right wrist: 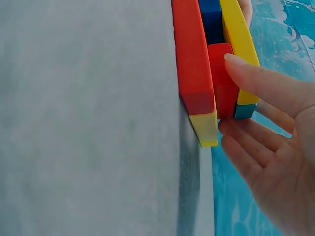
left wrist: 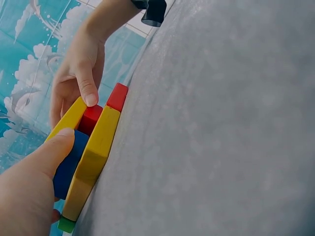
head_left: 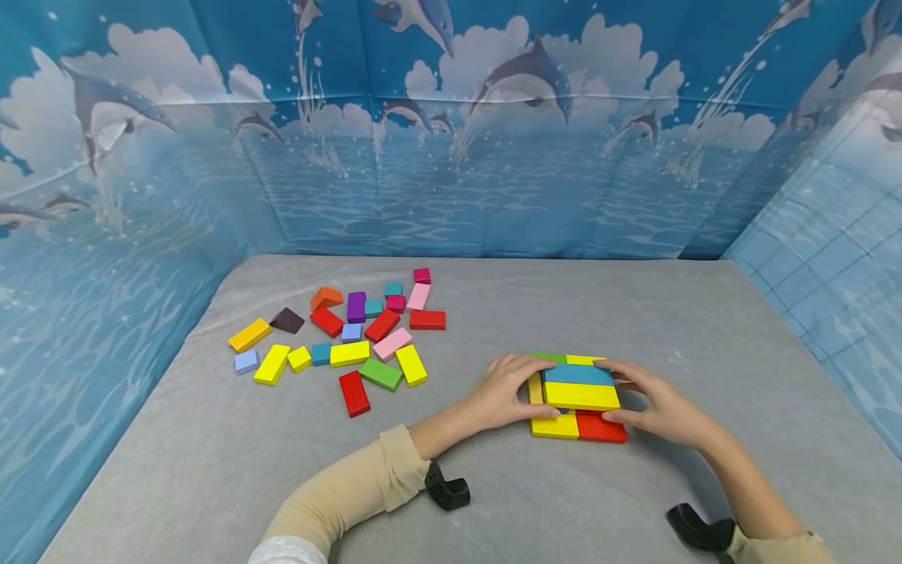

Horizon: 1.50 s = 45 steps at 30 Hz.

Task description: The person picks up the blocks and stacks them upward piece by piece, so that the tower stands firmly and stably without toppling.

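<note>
A low layered stack of coloured blocks stands on the grey cloth, with a blue block (head_left: 579,374) and a yellow block (head_left: 581,395) side by side on top. My left hand (head_left: 503,392) grips the stack's left end, thumb at the front and fingers at the back. At the right end my right hand (head_left: 658,403) holds it likewise, its thumb touching the top yellow block in the right wrist view. Between the layers sit a dark blue block (left wrist: 69,167) and a red block (right wrist: 224,81). The bottom layer shows a yellow block (head_left: 554,427) and a red block (head_left: 601,428) in front.
Many loose blocks lie scattered to the left, among them a red block (head_left: 355,393), a green block (head_left: 381,374), a yellow block (head_left: 412,365) and a purple block (head_left: 356,307). A dolphin-print curtain (head_left: 458,196) hangs behind the grey-covered table (head_left: 211,470).
</note>
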Available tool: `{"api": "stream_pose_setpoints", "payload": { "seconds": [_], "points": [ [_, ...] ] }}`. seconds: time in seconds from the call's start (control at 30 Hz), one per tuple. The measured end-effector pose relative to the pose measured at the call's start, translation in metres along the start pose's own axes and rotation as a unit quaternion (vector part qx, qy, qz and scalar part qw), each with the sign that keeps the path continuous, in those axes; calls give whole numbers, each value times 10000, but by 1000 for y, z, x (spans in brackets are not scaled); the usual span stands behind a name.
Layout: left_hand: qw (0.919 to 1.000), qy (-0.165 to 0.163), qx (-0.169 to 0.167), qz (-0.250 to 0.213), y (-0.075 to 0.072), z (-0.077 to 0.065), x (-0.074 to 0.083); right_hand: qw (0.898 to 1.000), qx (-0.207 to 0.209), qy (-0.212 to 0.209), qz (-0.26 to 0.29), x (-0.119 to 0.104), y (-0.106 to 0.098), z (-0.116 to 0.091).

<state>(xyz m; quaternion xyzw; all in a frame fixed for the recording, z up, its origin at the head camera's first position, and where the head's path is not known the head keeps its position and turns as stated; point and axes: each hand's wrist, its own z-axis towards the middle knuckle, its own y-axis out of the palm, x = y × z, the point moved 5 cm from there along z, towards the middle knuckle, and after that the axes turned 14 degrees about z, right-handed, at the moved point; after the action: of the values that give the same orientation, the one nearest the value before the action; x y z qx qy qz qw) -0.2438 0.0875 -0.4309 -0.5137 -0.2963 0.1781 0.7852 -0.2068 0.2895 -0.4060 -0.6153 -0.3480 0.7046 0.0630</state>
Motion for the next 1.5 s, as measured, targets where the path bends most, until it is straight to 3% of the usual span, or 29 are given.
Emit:
{"api": "stream_pose_setpoints", "payload": {
  "seconds": [0.23, 0.43, 0.73, 1.0, 1.27, 1.5],
  "points": [
    [10000, -36, -60, -35, -4, 1, -1, 9999, 49, 11, 141, 4, -1, 1],
    [9986, -313, 13, -425, -28, -7, -21, 9998, 73, -59, 179, 3, 1, 0],
    [9957, -889, 92, -230, -67, -57, -75, 9996, 96, -227, 139, 7, 4, 0],
    [9874, -1424, 147, 676, -73, -94, -110, 9996, 77, -203, 190, 7, 4, 2],
    [9798, -1551, 255, 1235, -75, -108, -118, 9995, 45, -73, 288, 9, 2, 1],
    [9826, -1342, 342, 1241, -76, -107, -115, 9996, 37, -24, 282, 9, 2, 0]
  ]
}}
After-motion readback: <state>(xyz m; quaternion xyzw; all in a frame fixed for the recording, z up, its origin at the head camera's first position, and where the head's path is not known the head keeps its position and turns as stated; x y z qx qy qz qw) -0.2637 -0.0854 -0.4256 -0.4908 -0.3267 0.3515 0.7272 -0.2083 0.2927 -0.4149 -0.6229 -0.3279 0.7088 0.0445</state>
